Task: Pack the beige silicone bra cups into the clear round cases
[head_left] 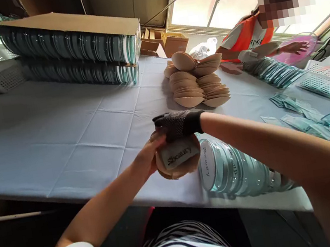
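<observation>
Above the table's near edge, both hands are on a round tan pad [174, 173] with a pale "Sbeauty" label [183, 151] across its face. My bare left hand [153, 148] grips its left edge, thumb toward the top. Bent over the top edge is my right hand [173, 124] in a dark mesh glove; it hides that part of the pad. Just right of the pad lies a row of clear round packs [238, 170], the end one showing the same label. Beyond my hands stand stacks of tan oval pads [189, 88].
Two long tiers of clear round packs [78, 49] under cardboard stand at the back left, beside white baskets [4, 76]. At right are loose flat packets [305, 118] and a white basket [327, 79]. A co-worker in an orange vest [245, 37] works across the grey-covered table [89, 123].
</observation>
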Demonstrator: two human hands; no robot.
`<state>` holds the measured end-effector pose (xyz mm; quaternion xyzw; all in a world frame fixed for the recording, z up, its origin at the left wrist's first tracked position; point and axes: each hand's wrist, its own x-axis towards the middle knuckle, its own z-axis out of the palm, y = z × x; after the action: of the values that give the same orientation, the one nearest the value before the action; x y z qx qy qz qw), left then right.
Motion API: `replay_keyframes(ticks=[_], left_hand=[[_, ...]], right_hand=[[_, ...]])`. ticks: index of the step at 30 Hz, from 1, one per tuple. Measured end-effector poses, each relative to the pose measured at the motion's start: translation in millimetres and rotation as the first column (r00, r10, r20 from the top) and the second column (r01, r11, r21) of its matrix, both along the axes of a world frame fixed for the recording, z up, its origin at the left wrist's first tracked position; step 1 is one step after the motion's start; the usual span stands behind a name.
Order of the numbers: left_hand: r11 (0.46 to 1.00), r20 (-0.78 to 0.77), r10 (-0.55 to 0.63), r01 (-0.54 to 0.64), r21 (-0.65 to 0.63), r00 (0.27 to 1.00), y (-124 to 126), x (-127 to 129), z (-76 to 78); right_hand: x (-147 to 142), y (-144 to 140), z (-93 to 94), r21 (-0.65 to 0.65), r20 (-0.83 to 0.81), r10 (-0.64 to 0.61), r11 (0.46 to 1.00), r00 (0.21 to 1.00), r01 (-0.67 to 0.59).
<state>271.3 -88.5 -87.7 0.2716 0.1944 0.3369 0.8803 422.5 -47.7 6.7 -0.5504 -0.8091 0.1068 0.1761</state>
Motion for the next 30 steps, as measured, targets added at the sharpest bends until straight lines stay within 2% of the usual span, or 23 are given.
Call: replay_keyframes(ticks=[1,2,3,4,5,6,7,9,10,12,15,17,20,22,25,27,28,29,30], left_hand=[[0.998,-0.023,0.053,-0.052,0.041,0.998,-3.7,0.5,6.7],[0.992,-0.028,0.102,-0.099,0.079,0.994,-6.8,0.8,13.2],[0.984,-0.017,0.142,-0.139,0.114,0.99,-9.5,1.2,19.3],[0.974,0.002,0.18,-0.178,0.143,0.984,-12.1,2.4,24.9],[0.958,0.022,0.231,-0.232,0.17,0.973,-14.8,4.8,30.1],[0.934,0.046,0.296,-0.299,0.198,0.954,-18.2,8.7,34.9],[0.9,0.073,0.367,-0.374,0.224,0.927,-22.6,14.4,39.2],[0.832,0.129,0.471,-0.488,0.265,0.873,-35.5,30.7,46.5],[0.809,0.151,0.493,-0.515,0.282,0.857,-44.0,40.5,49.3],[0.788,0.182,0.498,-0.53,0.313,0.848,-63.1,60.4,52.9],[0.751,0.23,0.519,-0.568,0.337,0.823,-88.3,83.6,52.7],[0.727,0.246,0.553,-0.605,0.325,0.796,-97.8,92.5,50.6],[0.79,0.182,0.526,-0.557,0.255,0.83,-104.9,100.0,49.2],[0.836,0.118,0.505,-0.518,0.18,0.855,-110.0,104.6,51.4],[0.829,0.106,0.524,-0.535,0.163,0.845,-118.0,113.2,57.6],[0.825,0.145,0.475,-0.496,0.272,0.868,-116.2,118.4,60.2],[0.811,0.155,0.425,-0.451,0.372,0.892,-111.2,120.2,59.9],[0.778,0.139,0.355,-0.374,0.505,0.925,-103.4,121.3,58.4],[0.705,0.09,0.265,-0.257,0.661,0.96,-93.3,122.0,55.8]], right_hand=[[10.2,-13.0,11.0,-0.065,0.035,0.077,0.995,0.996,-0.075],[21.2,-30.0,22.1,-0.077,-0.006,0.108,0.991,0.994,-0.108],[31.4,-50.8,31.1,-0.035,-0.119,0.087,0.995,0.989,-0.091],[39.3,-74.8,36.2,0.033,-0.305,0.054,0.998,0.951,-0.047],[43.9,-100.4,36.2,0.051,-0.474,0.006,0.998,0.88,0.02],[44.8,-125.9,30.5,0.003,-0.606,-0.052,0.998,0.794,0.067],[42.2,-149.2,19.7,-0.042,-0.712,-0.074,0.997,0.699,0.062],[30.2,-183.2,-11.5,-0.11,-0.84,-0.112,0.993,0.532,0.035],[22.9,-192.3,-27.9,-0.102,-0.88,-0.135,0.99,0.455,0.097],[11.5,-196.8,-53.6,-0.05,-0.938,-0.131,0.968,0.322,0.247],[9.5,-189.1,-66.5,-0.019,-0.972,-0.115,0.905,0.204,0.424],[15.2,-187.7,-64.7,-0.042,-0.968,-0.15,0.887,0.201,0.459],[25.0,-193.5,-59.4,-0.085,-0.941,-0.227,0.876,0.25,0.474],[31.9,-197.9,-53.9,-0.062,-0.914,-0.239,0.88,0.327,0.47],[47.5,-202.3,-38.7,0.087,-0.845,-0.193,0.871,0.5,0.483],[64.6,-206.7,-25.6,0.178,-0.796,-0.216,0.809,0.565,0.56],[75.4,-210.7,-19.3,0.207,-0.784,-0.252,0.755,0.567,0.622],[87.2,-216.3,-13.5,0.234,-0.781,-0.29,0.684,0.553,0.69],[99.6,-223.6,-8.5,0.265,-0.783,-0.321,0.603,0.533,0.752]])
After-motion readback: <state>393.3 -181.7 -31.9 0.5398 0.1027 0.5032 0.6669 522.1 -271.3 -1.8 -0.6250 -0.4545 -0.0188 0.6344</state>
